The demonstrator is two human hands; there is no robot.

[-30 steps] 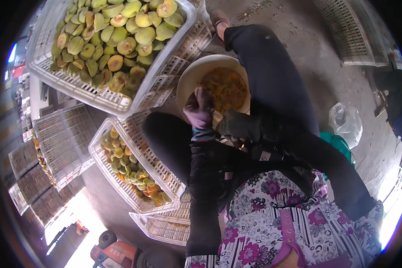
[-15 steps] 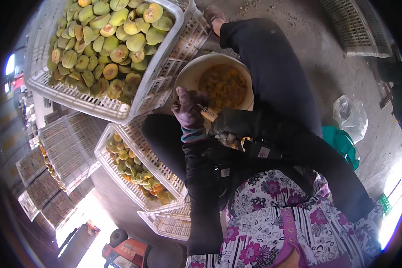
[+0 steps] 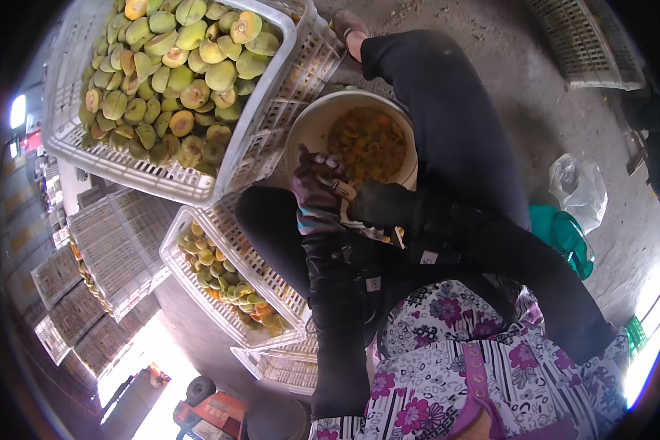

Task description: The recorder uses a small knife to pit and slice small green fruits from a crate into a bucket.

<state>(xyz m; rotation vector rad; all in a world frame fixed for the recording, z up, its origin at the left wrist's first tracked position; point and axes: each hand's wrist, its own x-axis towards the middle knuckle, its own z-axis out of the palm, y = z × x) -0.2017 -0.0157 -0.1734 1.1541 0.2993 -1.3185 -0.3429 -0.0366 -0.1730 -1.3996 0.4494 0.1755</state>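
Note:
My left hand (image 3: 317, 182), in a stained purplish glove, is raised at the near left rim of a white bucket (image 3: 295, 139). Its fingers curl inward, and whatever they may hold is hidden. Close beside it, my right hand (image 3: 380, 203) in a dark glove grips a small wooden-handled knife (image 3: 344, 191). The knife's handle points toward the left hand, and its blade is hidden at the left fingers. Orange-yellow pieces of fruit (image 3: 367, 143) lie in the bucket between my legs.
At the upper left, a large white crate (image 3: 220, 187) holds many halved green fruits (image 3: 172, 81). Below it stands a smaller crate (image 3: 170, 253) of fruit halves. More crates (image 3: 117, 242) are stacked at far left. A clear plastic bag (image 3: 579, 191) and a green item (image 3: 561, 235) lie at right.
The left fingers have curled in from a raised, pointing pose and moved slightly right toward the knife. The knife's blade, partly visible earlier, is now hidden.

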